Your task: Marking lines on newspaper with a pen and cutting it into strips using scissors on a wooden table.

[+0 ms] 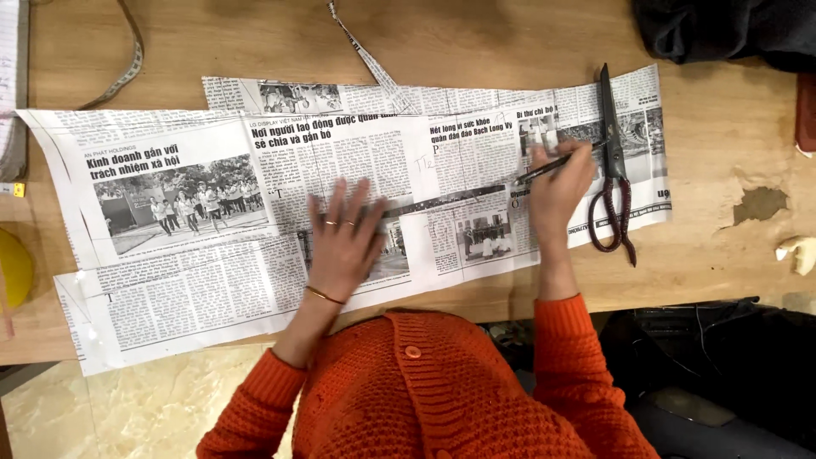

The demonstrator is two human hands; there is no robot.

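Sheets of newspaper lie overlapped across a wooden table. My left hand presses flat on the paper near the middle, fingers spread, with rings and a thin bracelet. My right hand grips a dark pen whose tip touches the paper to the left of the hand. Both arms wear an orange knitted cardigan. Large scissors with dark red handles lie shut on the paper just right of my right hand.
A measuring tape curls at the back left. A thin newspaper strip lies at the back centre. Dark cloth sits at the back right corner. A yellow object is at the left edge. A chipped patch marks the tabletop.
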